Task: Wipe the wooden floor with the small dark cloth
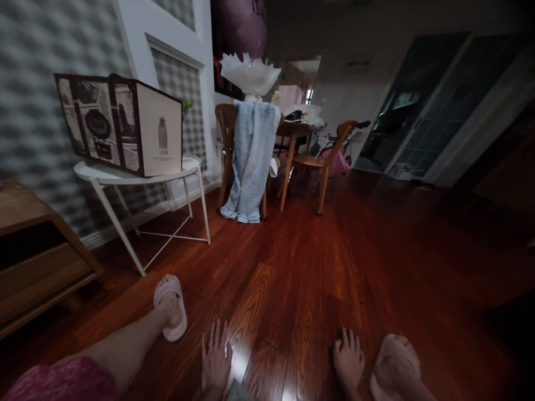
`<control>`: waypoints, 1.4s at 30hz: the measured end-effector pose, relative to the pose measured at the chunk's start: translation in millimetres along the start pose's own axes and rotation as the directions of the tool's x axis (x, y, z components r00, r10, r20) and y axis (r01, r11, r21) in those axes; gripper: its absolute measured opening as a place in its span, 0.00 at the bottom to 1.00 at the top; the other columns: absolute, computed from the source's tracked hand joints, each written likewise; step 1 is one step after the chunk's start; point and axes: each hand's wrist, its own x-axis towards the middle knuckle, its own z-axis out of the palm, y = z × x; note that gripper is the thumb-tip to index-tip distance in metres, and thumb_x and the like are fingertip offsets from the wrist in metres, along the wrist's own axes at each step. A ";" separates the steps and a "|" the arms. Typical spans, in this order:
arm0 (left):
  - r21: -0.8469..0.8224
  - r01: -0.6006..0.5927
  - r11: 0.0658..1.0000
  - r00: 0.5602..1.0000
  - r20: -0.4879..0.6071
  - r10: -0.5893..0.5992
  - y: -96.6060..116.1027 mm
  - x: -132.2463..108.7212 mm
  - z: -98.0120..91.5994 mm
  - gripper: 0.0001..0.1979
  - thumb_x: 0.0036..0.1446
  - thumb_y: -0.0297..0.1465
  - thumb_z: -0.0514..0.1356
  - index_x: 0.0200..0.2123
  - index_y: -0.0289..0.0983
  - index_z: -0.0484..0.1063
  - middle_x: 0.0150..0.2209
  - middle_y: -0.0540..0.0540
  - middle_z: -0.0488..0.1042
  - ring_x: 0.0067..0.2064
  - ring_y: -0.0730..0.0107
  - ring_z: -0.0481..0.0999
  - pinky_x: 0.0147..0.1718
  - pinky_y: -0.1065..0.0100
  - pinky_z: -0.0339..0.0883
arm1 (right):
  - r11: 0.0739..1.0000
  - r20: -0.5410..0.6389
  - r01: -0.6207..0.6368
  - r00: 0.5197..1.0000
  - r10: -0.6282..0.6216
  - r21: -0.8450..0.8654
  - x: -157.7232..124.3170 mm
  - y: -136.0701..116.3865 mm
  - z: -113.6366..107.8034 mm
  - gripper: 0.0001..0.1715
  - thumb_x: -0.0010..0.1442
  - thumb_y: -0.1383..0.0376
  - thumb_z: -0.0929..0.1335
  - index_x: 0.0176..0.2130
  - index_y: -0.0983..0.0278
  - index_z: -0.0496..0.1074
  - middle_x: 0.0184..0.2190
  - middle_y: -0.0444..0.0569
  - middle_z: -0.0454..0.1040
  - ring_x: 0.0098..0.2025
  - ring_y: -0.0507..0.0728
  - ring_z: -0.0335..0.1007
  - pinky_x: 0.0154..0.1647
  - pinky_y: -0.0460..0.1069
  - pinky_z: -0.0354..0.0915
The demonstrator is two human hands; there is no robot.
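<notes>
I sit low over a glossy red-brown wooden floor (301, 267). My left hand (215, 359) lies flat on the boards, fingers spread, holding nothing. My right hand (348, 359) rests on the floor too, fingers curled over a small dark object (340, 335) that is mostly hidden. My left leg stretches out with a pale slipper (170, 307) on the foot. A second pale slipper (395, 362) sits just right of my right hand.
A white round side table (125, 177) carries a printed box (121, 125) at left, beside a wooden shelf unit (37, 262). Farther back, jeans (253, 161) hang over a wooden chair, by a dining table (298, 129) and a second chair (324, 161). Dark glass doors (422, 100) stand at right.
</notes>
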 end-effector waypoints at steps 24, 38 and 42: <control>0.053 -0.009 0.999 0.999 -0.043 0.011 -0.5 0.0 2.1 0.28 0.63 0.32 0.45 0.67 0.43 0.59 0.71 0.43 0.58 0.71 0.57 0.58 0.71 0.42 0.45 | 0.803 0.370 0.529 0.712 -0.597 0.276 -11.2 -113.7 -10.7 0.36 0.63 0.66 0.55 0.68 0.58 0.63 0.70 0.48 0.61 0.73 0.58 0.48 0.71 0.61 0.49; 0.001 0.000 1.000 0.999 -0.034 0.000 -1.4 -0.7 -5.5 0.29 0.63 0.33 0.44 0.67 0.43 0.58 0.71 0.44 0.59 0.71 0.59 0.58 0.71 0.43 0.43 | 0.986 0.168 0.164 0.971 -0.168 0.038 -61.5 -126.3 -5.3 0.36 0.64 0.65 0.54 0.68 0.66 0.61 0.68 0.60 0.62 0.73 0.68 0.48 0.67 0.68 0.51; 0.013 -0.010 1.000 0.999 -0.051 0.011 -2.2 -0.8 -1.4 0.29 0.63 0.33 0.45 0.67 0.43 0.58 0.71 0.44 0.59 0.71 0.60 0.58 0.71 0.43 0.42 | 0.854 0.408 0.441 0.751 -0.520 0.277 -121.1 -196.8 -4.9 0.36 0.63 0.66 0.58 0.69 0.57 0.60 0.72 0.49 0.55 0.74 0.64 0.44 0.71 0.65 0.45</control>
